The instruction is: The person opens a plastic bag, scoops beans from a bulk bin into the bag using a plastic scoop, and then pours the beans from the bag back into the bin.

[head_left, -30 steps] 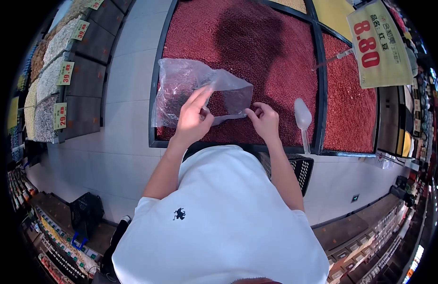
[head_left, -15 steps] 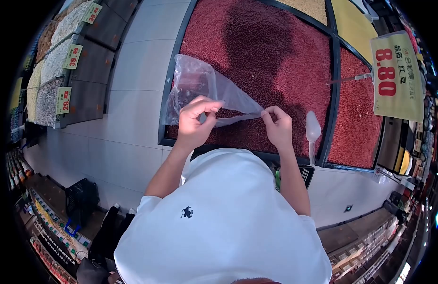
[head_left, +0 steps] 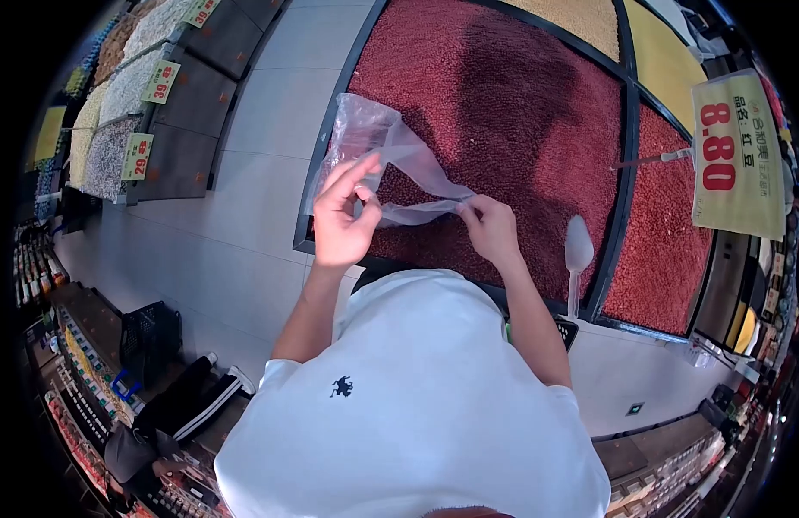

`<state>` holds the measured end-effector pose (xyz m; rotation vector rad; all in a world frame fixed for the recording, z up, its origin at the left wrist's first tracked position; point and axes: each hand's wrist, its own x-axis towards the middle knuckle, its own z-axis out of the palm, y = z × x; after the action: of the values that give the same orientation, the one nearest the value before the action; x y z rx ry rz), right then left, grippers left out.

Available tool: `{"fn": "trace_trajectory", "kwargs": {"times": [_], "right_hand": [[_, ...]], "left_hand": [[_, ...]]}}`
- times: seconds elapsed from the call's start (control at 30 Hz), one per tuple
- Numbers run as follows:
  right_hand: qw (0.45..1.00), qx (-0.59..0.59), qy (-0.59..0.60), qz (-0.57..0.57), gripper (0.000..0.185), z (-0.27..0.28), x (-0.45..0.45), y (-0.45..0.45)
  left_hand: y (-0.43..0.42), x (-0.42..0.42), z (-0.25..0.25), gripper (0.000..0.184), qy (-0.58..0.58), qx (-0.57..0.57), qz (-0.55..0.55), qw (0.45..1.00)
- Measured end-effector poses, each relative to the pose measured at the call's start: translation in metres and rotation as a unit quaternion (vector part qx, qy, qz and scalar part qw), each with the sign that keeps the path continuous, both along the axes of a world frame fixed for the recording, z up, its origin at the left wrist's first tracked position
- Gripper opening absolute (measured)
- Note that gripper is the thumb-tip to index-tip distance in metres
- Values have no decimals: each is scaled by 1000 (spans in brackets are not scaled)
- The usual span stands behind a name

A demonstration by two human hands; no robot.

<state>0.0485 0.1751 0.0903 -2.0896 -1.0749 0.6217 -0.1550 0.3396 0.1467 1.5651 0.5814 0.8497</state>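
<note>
A clear plastic bag (head_left: 365,125) spreads over the left part of a bin of dark red beans (head_left: 417,52), its mouth gaping toward the right. My right hand (head_left: 490,226) pinches the bag's rim at its right corner. At the near edge of the bag is my left hand (head_left: 346,216), fingers apart and raised, thumb and index finger curved toward each other without closing. A clear plastic scoop (head_left: 578,246) rests at the bin's right front, its handle pointing toward me.
A price sign (head_left: 738,155) stands over a second bin of red beans (head_left: 658,233) at the right. Tiered grain bins (head_left: 128,82) line the left side. A black basket (head_left: 151,337) and another person's legs (head_left: 192,397) are at the lower left.
The view has shifted, and the bins now sit further right in it. The bag's mouth narrowed, then widened again. More of the person at the lower left shows.
</note>
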Motion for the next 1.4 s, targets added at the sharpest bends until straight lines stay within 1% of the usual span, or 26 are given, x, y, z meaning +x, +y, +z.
{"fn": "trace_trajectory", "kwargs": {"times": [0.03,0.13,0.17,0.23,0.33,0.4,0.47,0.53,0.63,0.77,0.87,0.9,0.97,1.0,1.03,1.1,1.2,1.27,1.33,1.4], "right_hand": [[1000,18,2,11,15,3,-3,2],[997,70,10,40,11,17,-14,11],[995,85,17,47,10,25,-19,14],[989,134,31,44,8,31,-30,21],[989,137,34,53,7,42,-35,24],[982,176,51,34,9,44,-39,26],[975,213,57,15,9,50,-42,28],[975,212,59,8,8,59,-43,29],[976,211,45,1,6,64,-44,27],[976,214,49,-9,5,68,-43,18],[969,246,32,16,5,74,-43,15],[977,209,38,34,5,73,-41,10],[959,269,-5,84,6,71,-41,21],[948,298,-26,108,7,70,-41,24],[946,289,-39,138,11,72,-41,25],[949,257,20,179,16,68,-42,30],[951,251,35,174,26,69,-46,34],[955,249,57,154,26,60,-42,36],[956,262,62,120,25,63,-42,43],[952,286,54,96,24,71,-44,54]], "left_hand": [[1,-2,3,57,10,4,17,1000],[9,-8,12,53,8,44,45,998],[9,-9,17,46,-6,15,56,998],[15,-14,22,44,-6,34,65,997],[21,-14,34,40,-12,50,80,995],[26,-14,42,39,-11,70,90,993],[27,-14,52,37,-24,65,92,993],[27,-13,58,37,-33,73,87,993],[22,-15,63,38,-44,104,63,992],[10,-14,67,39,-66,100,55,991],[4,-12,63,35,-48,158,23,986],[-1,-7,67,34,-40,175,21,984],[-8,4,71,35,-21,198,1,980],[-13,9,71,38,-29,187,-15,982],[-18,13,72,40,-23,183,-29,982],[-22,20,76,40,-5,169,-77,983],[-19,40,55,36,-102,237,-86,962],[-15,37,52,36,-61,211,-109,969],[-6,32,67,38,-19,195,-134,971],[3,31,69,38,-24,200,-124,972]]}}
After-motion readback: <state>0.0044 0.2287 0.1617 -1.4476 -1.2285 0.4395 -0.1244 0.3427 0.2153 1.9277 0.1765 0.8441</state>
